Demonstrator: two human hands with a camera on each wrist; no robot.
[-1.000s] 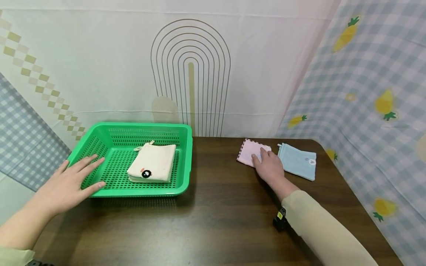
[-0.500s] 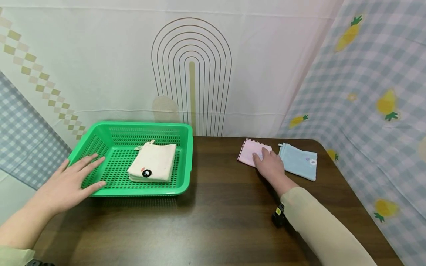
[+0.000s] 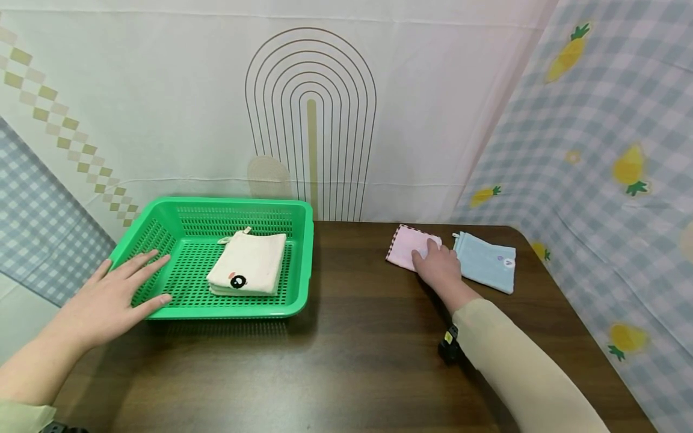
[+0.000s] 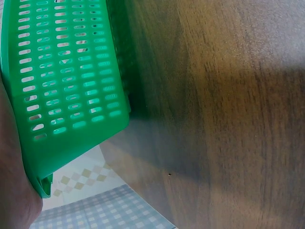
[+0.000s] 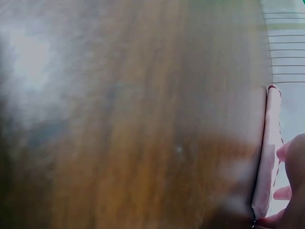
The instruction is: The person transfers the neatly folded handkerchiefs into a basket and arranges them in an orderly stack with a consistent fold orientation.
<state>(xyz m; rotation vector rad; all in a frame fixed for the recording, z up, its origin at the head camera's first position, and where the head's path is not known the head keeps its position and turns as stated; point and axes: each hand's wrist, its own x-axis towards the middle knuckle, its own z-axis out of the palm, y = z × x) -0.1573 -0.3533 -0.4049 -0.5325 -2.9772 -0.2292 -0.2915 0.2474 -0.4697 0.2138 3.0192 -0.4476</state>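
Note:
In the head view my left hand (image 3: 110, 300) lies spread over the front left corner of a green plastic basket (image 3: 301, 258), fingers straight. The left wrist view shows this hand against the basket's slotted wall (image 4: 66, 86). A folded cream towel (image 3: 251, 258) with a black eye patch rests inside the basket. On the right, my right hand (image 3: 441, 270) touches a folded pink towel (image 3: 403, 245) with a dark checked edge, its fingertips on top of the cloth. The pink towel lies flat on the table. Close beside it is a folded light blue towel (image 3: 487, 264).
The dark wooden table (image 3: 346, 349) runs back to a white patterned curtain (image 3: 422, 108). A checked curtain with fruit prints (image 3: 595, 198) borders the right side. Another checked cloth (image 3: 38, 210) hangs at the left.
My right wrist and sleeve shift slightly left, with the fingers still on the pink towel. My left hand, the basket and the towels stay in place.

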